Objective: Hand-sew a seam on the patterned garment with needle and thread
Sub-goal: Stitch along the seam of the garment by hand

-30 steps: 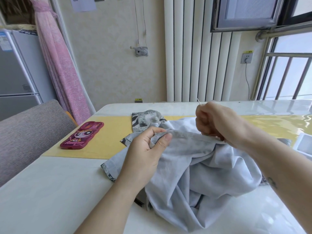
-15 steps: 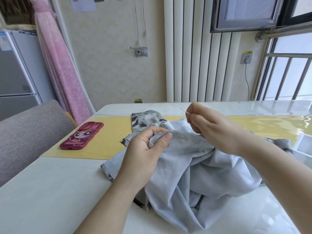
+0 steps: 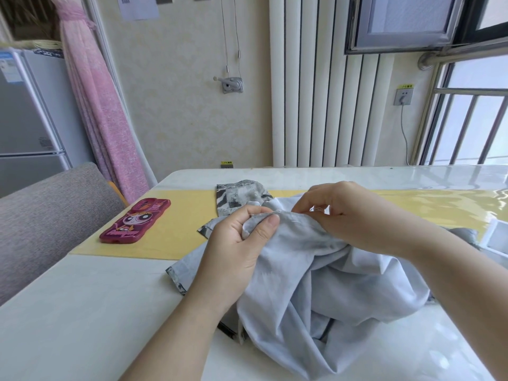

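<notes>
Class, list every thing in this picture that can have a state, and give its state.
garment: bunched, pale side out, seam edge lifted
left hand: pinches the seam edge
right hand: fingers curled, pinching at the seam
phone: flat, case side up
curtain: gathered, tied back
socket: cable plugged in
fridge: doors shut

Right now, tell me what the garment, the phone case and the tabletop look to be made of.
The garment: thin woven cloth, probably cotton, matte; it drapes in soft folds, with grey print at its edges. The phone case: glossy moulded plastic or silicone, judging by its shiny rounded rim. The tabletop: polished stone or glass, uncertain which; it shows bright wavy reflections.
</notes>
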Demonstrator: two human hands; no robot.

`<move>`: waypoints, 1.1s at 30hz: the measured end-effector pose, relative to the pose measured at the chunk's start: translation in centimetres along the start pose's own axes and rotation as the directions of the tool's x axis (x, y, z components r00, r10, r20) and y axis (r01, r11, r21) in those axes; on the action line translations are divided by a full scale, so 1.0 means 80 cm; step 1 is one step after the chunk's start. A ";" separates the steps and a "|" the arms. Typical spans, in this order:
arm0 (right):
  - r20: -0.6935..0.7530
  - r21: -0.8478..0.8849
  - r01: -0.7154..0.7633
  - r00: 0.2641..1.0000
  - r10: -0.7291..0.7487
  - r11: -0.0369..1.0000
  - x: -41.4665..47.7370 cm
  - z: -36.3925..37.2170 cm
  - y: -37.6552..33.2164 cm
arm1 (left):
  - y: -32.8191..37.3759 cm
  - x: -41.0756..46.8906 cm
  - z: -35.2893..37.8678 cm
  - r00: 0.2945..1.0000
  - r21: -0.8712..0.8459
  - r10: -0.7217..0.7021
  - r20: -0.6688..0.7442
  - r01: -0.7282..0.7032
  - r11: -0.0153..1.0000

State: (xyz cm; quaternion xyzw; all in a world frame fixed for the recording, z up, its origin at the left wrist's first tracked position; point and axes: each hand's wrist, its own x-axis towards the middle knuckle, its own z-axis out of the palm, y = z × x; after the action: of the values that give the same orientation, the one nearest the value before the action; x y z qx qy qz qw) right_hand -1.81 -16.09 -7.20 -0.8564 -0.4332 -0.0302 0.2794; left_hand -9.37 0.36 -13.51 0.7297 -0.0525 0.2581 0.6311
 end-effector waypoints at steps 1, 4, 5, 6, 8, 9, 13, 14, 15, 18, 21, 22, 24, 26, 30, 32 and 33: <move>0.002 0.017 0.003 1.000 -0.003 1.000 0.000 -0.001 0.000 | 0.000 0.000 0.000 1.000 -0.018 -0.008 0.008 0.008 1.000; 0.001 0.069 0.019 1.000 -0.019 0.997 0.000 -0.003 0.000 | -0.002 0.001 -0.002 0.999 -0.056 -0.035 0.014 0.036 0.998; 0.005 0.082 0.026 1.000 -0.026 0.996 0.000 -0.003 0.000 | -0.002 0.001 -0.002 0.999 -0.066 -0.042 0.017 0.043 0.997; 0.009 0.089 0.030 0.999 -0.031 0.996 -0.001 -0.004 0.000 | -0.002 0.001 -0.002 0.998 -0.076 -0.052 0.021 0.053 0.996; 0.020 0.086 0.032 0.999 -0.034 0.996 0.000 -0.005 0.001 | -0.003 0.001 -0.001 0.997 -0.093 -0.071 0.028 0.073 0.993; 0.031 0.084 0.028 0.999 -0.030 0.996 0.000 -0.005 0.003 | -0.002 0.001 -0.001 0.996 -0.100 -0.079 0.030 0.081 0.992; 0.065 0.091 0.016 0.998 -0.022 0.996 0.001 -0.005 0.008 | -0.002 0.001 -0.001 0.994 -0.131 -0.103 0.037 0.107 0.985; 0.069 0.099 0.018 0.997 -0.025 0.995 0.001 -0.005 0.009 | -0.001 0.001 0.000 0.993 -0.141 -0.108 0.041 0.113 0.983; 0.072 0.110 0.023 0.997 -0.031 0.994 0.001 -0.005 0.010 | -0.001 0.001 0.000 0.992 -0.153 -0.117 0.042 0.122 0.981; 0.074 0.137 0.054 0.995 -0.065 0.989 0.001 -0.005 0.014 | -0.001 0.001 0.000 0.989 -0.193 -0.144 0.043 0.149 0.970; 0.070 0.164 0.074 0.994 -0.086 0.984 0.003 -0.004 0.018 | -0.002 0.001 0.001 0.984 -0.219 -0.169 0.049 0.176 0.960; 0.069 0.171 0.077 0.994 -0.090 0.982 0.003 -0.004 0.019 | -0.002 0.001 0.001 0.983 -0.223 -0.175 0.053 0.182 0.958; 0.071 0.186 0.084 0.993 -0.098 0.979 0.003 -0.005 0.021 | -0.003 0.002 0.000 0.982 -0.223 -0.181 0.057 0.189 0.956; 0.076 0.200 0.091 0.991 -0.108 0.976 0.003 -0.004 0.022 | -0.002 0.001 0.000 0.980 -0.231 -0.186 0.064 0.196 0.953; 0.083 0.198 0.103 0.989 -0.122 0.975 0.003 -0.002 0.020 | -0.003 0.000 0.001 0.968 -0.262 -0.226 0.108 0.247 0.933; 0.075 0.178 0.106 0.990 -0.121 0.978 0.002 -0.001 0.017 | -0.003 0.000 0.002 0.961 -0.295 -0.240 0.136 0.271 0.916; 0.063 0.161 0.114 0.990 -0.125 0.980 0.002 -0.001 0.015 | -0.003 0.000 0.002 0.958 -0.305 -0.245 0.151 0.281 0.910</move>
State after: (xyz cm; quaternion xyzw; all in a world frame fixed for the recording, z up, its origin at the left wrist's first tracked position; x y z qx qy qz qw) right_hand -0.81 -16.55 -7.61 -0.8046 -0.4948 0.0187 0.3276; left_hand -9.25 0.26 -13.74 0.6298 -0.0300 0.1182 0.7671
